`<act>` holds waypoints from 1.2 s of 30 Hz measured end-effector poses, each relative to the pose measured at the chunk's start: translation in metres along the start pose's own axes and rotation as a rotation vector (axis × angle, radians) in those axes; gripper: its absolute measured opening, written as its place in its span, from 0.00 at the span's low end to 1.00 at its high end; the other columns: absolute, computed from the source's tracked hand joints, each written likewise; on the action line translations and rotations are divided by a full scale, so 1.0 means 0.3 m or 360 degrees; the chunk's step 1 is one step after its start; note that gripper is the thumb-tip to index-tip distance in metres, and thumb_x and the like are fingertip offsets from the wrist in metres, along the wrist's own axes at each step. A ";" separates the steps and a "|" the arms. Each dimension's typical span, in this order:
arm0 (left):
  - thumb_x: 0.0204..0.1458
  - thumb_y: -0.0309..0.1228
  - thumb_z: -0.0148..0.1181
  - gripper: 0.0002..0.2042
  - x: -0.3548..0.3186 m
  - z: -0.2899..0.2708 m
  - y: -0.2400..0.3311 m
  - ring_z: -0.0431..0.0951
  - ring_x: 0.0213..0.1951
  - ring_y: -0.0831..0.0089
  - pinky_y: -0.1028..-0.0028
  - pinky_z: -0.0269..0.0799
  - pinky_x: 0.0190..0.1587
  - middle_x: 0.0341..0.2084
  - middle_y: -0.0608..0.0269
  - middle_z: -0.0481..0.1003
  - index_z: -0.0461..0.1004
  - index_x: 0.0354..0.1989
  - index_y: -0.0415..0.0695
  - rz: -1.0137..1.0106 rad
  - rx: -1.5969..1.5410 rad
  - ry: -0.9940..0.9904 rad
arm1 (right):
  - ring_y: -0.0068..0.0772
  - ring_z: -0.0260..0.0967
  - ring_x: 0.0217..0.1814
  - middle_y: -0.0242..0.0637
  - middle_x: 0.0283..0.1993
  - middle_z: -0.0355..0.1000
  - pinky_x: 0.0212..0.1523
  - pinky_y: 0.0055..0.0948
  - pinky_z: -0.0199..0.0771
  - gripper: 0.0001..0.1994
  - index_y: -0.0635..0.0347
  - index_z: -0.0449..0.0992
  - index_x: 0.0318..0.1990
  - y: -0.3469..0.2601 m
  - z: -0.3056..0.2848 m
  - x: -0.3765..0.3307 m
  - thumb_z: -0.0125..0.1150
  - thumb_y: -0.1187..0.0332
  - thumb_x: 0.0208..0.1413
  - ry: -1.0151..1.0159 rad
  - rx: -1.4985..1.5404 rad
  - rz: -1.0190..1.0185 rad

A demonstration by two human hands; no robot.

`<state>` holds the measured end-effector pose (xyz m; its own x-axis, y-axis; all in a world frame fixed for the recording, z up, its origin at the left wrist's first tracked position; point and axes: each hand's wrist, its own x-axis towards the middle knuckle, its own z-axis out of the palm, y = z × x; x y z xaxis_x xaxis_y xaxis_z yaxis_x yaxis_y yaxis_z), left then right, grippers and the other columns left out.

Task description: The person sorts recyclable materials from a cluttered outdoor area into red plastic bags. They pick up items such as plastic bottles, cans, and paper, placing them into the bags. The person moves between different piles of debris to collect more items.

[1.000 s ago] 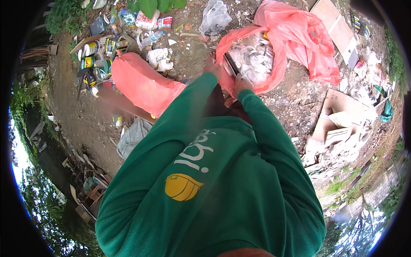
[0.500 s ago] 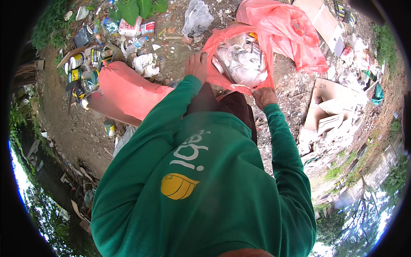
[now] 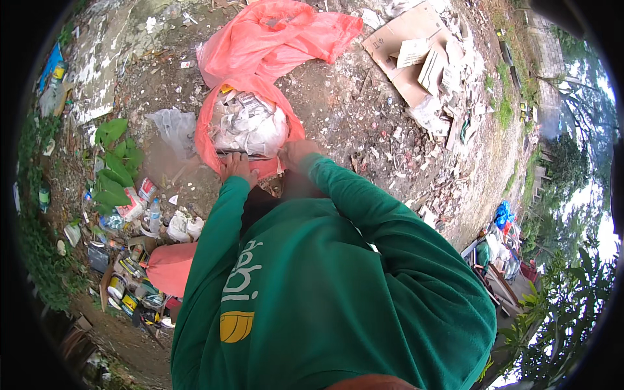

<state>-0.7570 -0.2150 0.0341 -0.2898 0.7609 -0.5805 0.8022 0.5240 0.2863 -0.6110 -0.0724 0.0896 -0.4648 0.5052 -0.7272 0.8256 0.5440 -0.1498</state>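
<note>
A large orange plastic sack [image 3: 273, 45] lies open on the dirt in front of me, filled with crumpled white and grey wrappers [image 3: 250, 123]. My left hand [image 3: 237, 168] grips the near rim of the sack's mouth. My right hand [image 3: 296, 155] holds the same rim a little to the right. Both arms wear green long sleeves and reach forward from my green shirt, which fills the lower half of the view.
A second orange sack [image 3: 170, 268] lies at lower left beside cans, bottles and packets [image 3: 133, 214]. Flattened cardboard [image 3: 416, 58] and rubble sit at upper right. A clear plastic bag [image 3: 174, 130] and green leaves [image 3: 117, 162] lie left of the sack.
The view has swung so the filled sack now lies straight ahead. Both hands have come closer together on its near rim.
</note>
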 end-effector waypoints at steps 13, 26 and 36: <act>0.53 0.37 0.58 0.32 -0.103 0.107 -0.069 0.43 0.72 0.61 0.45 0.45 0.68 0.70 0.63 0.49 0.56 0.68 0.52 -0.0077 -0.0100 -0.0166 | 0.54 0.59 0.65 0.54 0.68 0.52 0.62 0.44 0.66 0.44 0.54 0.51 0.68 -0.200 -0.023 0.155 0.69 0.57 0.44 0.0504 -0.0178 -0.0665; 0.55 0.36 0.56 0.33 -0.155 0.142 -0.100 0.38 0.73 0.61 0.43 0.42 0.69 0.72 0.61 0.44 0.52 0.70 0.53 -0.0087 -0.0373 -0.0181 | 0.55 0.75 0.47 0.53 0.52 0.69 0.46 0.47 0.77 0.14 0.55 0.72 0.51 -0.297 0.028 0.400 0.51 0.65 0.59 0.0150 -0.0566 -0.0329; 0.54 0.40 0.57 0.35 -0.114 0.069 -0.026 0.37 0.73 0.58 0.49 0.36 0.71 0.71 0.56 0.45 0.50 0.71 0.55 -0.0006 -0.0331 -0.0245 | 0.50 0.76 0.47 0.52 0.42 0.77 0.49 0.41 0.76 0.23 0.61 0.77 0.44 -0.085 -0.209 0.208 0.70 0.60 0.38 0.0340 -0.0090 -0.0127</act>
<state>-0.7425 -0.2532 0.0359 -0.1967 0.7000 -0.6865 0.6721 0.6060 0.4254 -0.6811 -0.0125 0.0900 -0.5900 0.5862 -0.5552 0.7671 0.6215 -0.1589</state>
